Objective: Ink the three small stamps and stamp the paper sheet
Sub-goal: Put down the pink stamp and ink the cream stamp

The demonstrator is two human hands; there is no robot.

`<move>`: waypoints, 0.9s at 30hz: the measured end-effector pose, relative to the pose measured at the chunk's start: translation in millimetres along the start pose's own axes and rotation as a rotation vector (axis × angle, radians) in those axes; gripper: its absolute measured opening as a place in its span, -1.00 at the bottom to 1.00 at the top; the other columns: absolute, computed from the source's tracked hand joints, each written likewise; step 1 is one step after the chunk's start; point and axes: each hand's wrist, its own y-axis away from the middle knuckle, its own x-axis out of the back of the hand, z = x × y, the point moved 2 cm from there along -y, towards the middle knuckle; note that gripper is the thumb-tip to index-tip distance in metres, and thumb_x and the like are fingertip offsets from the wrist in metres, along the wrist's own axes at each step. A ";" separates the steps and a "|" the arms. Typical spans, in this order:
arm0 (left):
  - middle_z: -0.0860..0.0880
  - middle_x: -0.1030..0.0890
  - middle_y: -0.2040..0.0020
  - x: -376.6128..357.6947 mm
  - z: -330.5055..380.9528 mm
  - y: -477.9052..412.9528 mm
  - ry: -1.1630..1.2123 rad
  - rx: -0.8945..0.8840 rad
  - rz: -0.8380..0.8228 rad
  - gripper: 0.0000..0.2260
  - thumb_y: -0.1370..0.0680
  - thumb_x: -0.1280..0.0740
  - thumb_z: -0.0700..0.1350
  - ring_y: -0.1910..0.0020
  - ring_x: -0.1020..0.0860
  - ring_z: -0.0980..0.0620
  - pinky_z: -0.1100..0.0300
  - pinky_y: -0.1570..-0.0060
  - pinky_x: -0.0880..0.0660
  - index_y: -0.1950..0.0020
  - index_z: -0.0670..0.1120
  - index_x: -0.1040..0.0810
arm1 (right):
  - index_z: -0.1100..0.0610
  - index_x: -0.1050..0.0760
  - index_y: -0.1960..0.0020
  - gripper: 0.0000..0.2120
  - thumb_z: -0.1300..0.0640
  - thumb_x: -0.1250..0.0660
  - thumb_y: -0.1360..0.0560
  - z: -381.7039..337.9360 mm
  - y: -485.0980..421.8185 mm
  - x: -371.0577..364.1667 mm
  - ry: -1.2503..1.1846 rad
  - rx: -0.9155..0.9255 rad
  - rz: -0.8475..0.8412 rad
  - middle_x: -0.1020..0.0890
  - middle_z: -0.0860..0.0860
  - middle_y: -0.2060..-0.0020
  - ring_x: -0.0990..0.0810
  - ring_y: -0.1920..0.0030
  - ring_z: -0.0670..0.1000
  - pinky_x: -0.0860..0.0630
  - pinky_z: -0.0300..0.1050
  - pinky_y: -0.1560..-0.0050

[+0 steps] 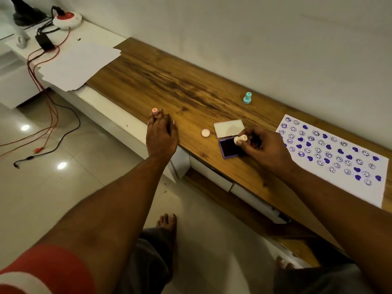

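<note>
The head camera looks down at one long brown wooden table top (169,81) with dark streaks in the wood. There are three little stamps. One small teal plastic stamp (247,98) stands up by itself near the wall, shaped like a tiny bell. One small pink plastic stamp (154,111) sits right at the tips of the left hand (161,132). That hand lies on the table edge with its fingers nearly straight, and I cannot tell if it pinches the pink stamp or only touches it. The right hand (261,145) curls its fingers round one small cream-white plastic stamp (240,139), tipped on its side over one flat purple square ink pad (229,149). The pad's white lid (229,128) lies open behind it. One round pink cap (205,132) lies flat just left of the lid. One white paper sheet (360,183) lies to the right, touching the table, covered with many purple smiley rings and purple hearts. One pile of plain white paper (78,64) lies far left. Red and black wires (51,115) hang down to the shiny pale floor tiles (63,187).
</note>
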 end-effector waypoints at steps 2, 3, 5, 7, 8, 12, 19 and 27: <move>-0.09 -0.37 -0.62 -0.6 2.6 2.4 0.000 -0.059 -0.037 -0.56 -0.74 -0.18 0.10 -0.65 -0.19 -0.18 -0.17 -0.60 -0.19 -0.53 -0.12 -0.49 | -0.08 -0.63 -0.16 -0.80 -0.09 -0.48 -0.57 1.0 -0.5 0.8 -0.007 -0.007 0.004 -0.67 -0.12 0.17 -0.61 0.13 -0.12 -0.45 -0.38 0.27; -0.09 -0.38 -0.61 -1.8 5.1 3.8 0.003 -0.104 -0.069 -0.55 -0.74 -0.17 0.11 -0.65 -0.20 -0.18 -0.17 -0.60 -0.18 -0.53 -0.11 -0.50 | -0.08 -0.63 -0.17 -0.80 -0.09 -0.48 -0.57 0.9 -0.8 0.9 -0.005 -0.007 0.005 -0.67 -0.12 0.16 -0.61 0.12 -0.12 -0.45 -0.38 0.27; -0.08 -0.38 -0.61 -4.7 11.4 6.4 0.019 -0.193 -0.138 -0.54 -0.74 -0.14 0.12 -0.66 -0.19 -0.15 -0.19 -0.61 -0.15 -0.53 -0.10 -0.50 | -0.09 -0.63 -0.16 -0.80 -0.09 -0.48 -0.57 0.6 -1.6 0.7 -0.002 -0.004 0.003 -0.67 -0.14 0.15 -0.60 0.12 -0.13 -0.46 -0.38 0.26; -0.06 -0.36 -0.63 -8.5 18.0 8.4 0.014 -0.269 -0.192 -0.54 -0.74 -0.11 0.11 -0.67 -0.16 -0.12 -0.20 -0.62 -0.10 -0.55 -0.08 -0.49 | -0.08 -0.62 -0.17 -0.79 -0.09 -0.48 -0.57 -0.3 -2.5 0.0 0.000 0.008 -0.003 -0.67 -0.13 0.14 -0.60 0.13 -0.13 -0.45 -0.36 0.26; -0.05 -0.35 -0.63 -10.6 20.7 9.6 0.007 -0.303 -0.214 -0.55 -0.75 -0.11 0.10 -0.67 -0.15 -0.10 -0.19 -0.63 -0.08 -0.55 -0.08 -0.48 | -0.07 -0.62 -0.17 -0.78 -0.09 -0.48 -0.57 -1.1 -3.4 -0.6 0.004 0.013 -0.004 -0.67 -0.13 0.14 -0.60 0.13 -0.13 -0.45 -0.36 0.27; -0.02 -0.36 -0.62 -15.7 31.3 13.5 0.025 -0.381 -0.265 -0.59 -0.76 -0.10 0.05 -0.67 -0.18 -0.05 -0.16 -0.63 -0.06 -0.52 -0.06 -0.51 | -0.04 -0.63 -0.18 -0.78 -0.05 -0.50 -0.56 -3.5 -6.3 -2.7 0.011 0.029 0.004 -0.67 -0.13 0.17 -0.60 0.14 -0.14 -0.45 -0.39 0.27; 0.02 -0.46 -0.56 -14.3 39.7 17.3 0.079 -0.403 -0.280 -0.58 -0.76 -0.06 0.07 -0.65 -0.22 -0.06 -0.18 -0.62 -0.07 -0.47 -0.01 -0.57 | -0.07 -0.63 -0.15 -0.80 -0.06 -0.50 -0.55 -4.4 -7.6 -5.1 0.032 0.034 -0.008 -0.67 -0.14 0.18 -0.62 0.15 -0.14 -0.49 -0.34 0.24; 0.00 -0.43 -0.59 -4.4 51.3 22.0 -0.016 -0.479 -0.149 -0.58 -0.75 -0.08 0.10 -0.68 -0.16 -0.03 -0.20 -0.62 -0.04 -0.50 0.02 -0.54 | -0.05 -0.62 -0.26 -0.74 -0.05 -0.43 -0.60 -4.1 -9.6 -2.1 0.170 0.023 0.001 -0.64 -0.19 0.17 -0.58 0.10 -0.19 -0.39 -0.38 0.28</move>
